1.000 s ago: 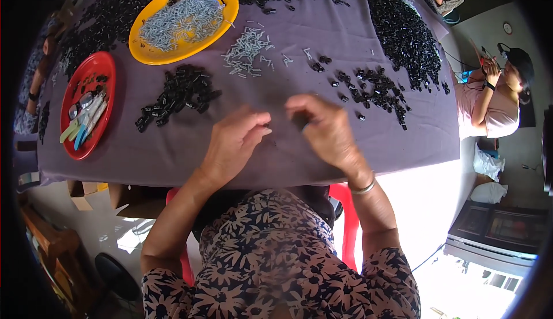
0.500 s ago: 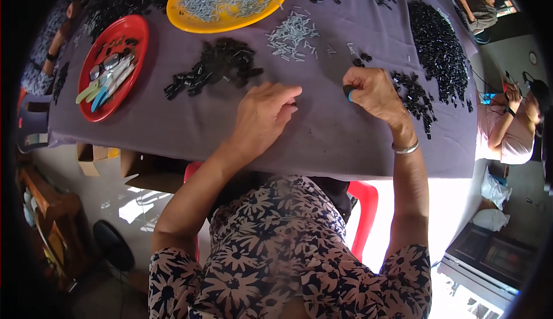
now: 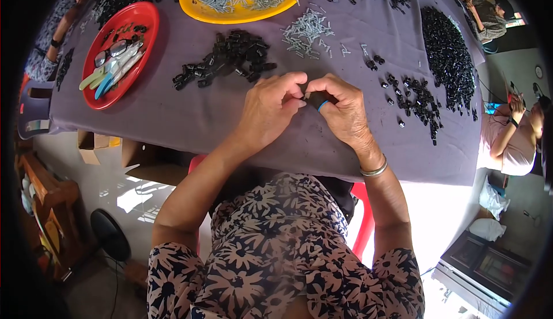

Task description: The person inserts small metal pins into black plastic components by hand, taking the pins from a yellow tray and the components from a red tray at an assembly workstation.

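My left hand [image 3: 271, 109] and my right hand [image 3: 340, 109] meet fingertip to fingertip over the purple-grey tablecloth [image 3: 190, 117]. Between the fingers sits a small black plastic part [image 3: 314, 97]; a blue band shows on my right thumb. Both hands pinch around it, and much of the part is hidden by the fingers. A heap of black parts [image 3: 230, 57] lies just beyond my left hand, and a small pile of silver screws [image 3: 305, 31] lies beyond both hands.
A yellow plate [image 3: 239, 14] of screws stands at the far middle. A red plate [image 3: 118, 54] with tools is at the left. Scattered black parts [image 3: 417, 97] and a long black pile [image 3: 449, 54] lie at the right. Another person [image 3: 512, 135] sits at the right.
My right hand has come back from the scattered black parts at the right to meet my left hand in the middle. The view has shifted so the table sits lower.
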Action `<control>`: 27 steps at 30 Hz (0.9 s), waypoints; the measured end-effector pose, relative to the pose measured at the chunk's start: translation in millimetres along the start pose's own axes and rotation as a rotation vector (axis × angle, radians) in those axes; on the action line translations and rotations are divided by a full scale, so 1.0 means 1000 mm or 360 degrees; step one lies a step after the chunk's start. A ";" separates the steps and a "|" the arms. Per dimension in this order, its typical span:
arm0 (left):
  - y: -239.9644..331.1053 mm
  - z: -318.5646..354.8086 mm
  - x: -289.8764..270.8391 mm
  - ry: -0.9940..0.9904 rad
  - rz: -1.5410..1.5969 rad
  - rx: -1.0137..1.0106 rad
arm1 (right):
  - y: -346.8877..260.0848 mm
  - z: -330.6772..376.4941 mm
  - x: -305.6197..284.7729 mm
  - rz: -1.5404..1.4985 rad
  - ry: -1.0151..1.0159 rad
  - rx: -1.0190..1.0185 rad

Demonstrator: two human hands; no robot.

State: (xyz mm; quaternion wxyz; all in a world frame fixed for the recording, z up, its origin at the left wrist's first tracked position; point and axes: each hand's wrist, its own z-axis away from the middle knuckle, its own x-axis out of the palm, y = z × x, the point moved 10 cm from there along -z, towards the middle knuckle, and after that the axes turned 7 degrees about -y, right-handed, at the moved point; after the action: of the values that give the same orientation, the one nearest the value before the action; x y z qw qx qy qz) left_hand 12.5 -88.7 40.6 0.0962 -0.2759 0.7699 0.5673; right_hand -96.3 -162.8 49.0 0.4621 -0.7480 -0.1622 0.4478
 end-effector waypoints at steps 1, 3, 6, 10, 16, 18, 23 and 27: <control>-0.002 0.000 0.001 -0.0016 0.0042 -0.0028 | 0.001 0.000 0.000 -0.0012 0.0012 -0.0002; -0.005 -0.001 0.002 -0.0028 0.0082 -0.0055 | 0.001 0.000 0.001 -0.0025 0.0021 -0.0007; -0.006 -0.001 0.001 -0.0015 0.0114 -0.0048 | -0.006 0.000 -0.003 0.0022 0.0161 -0.0085; -0.008 -0.001 -0.001 0.0008 0.0194 -0.0115 | -0.011 -0.001 -0.002 0.0058 0.0191 -0.0112; -0.014 -0.002 -0.002 0.0033 0.0415 -0.0231 | -0.023 -0.001 -0.003 0.0272 0.0282 -0.0165; -0.017 -0.001 -0.002 0.0047 0.0472 -0.0253 | -0.026 -0.002 -0.001 0.0280 0.0307 -0.0178; -0.021 0.000 -0.003 0.0102 0.0702 -0.0252 | -0.023 -0.005 0.000 0.0249 0.0326 -0.0150; -0.018 -0.002 -0.003 0.0103 0.0835 -0.0216 | -0.013 -0.006 0.000 -0.0094 0.0319 -0.0027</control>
State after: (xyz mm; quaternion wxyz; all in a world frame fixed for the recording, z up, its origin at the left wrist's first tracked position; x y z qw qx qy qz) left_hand 24.7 -93.1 27.7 -0.0973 -0.0907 0.7779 0.6141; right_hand -89.4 -159.3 61.4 0.4827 -0.7879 -0.1409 0.3554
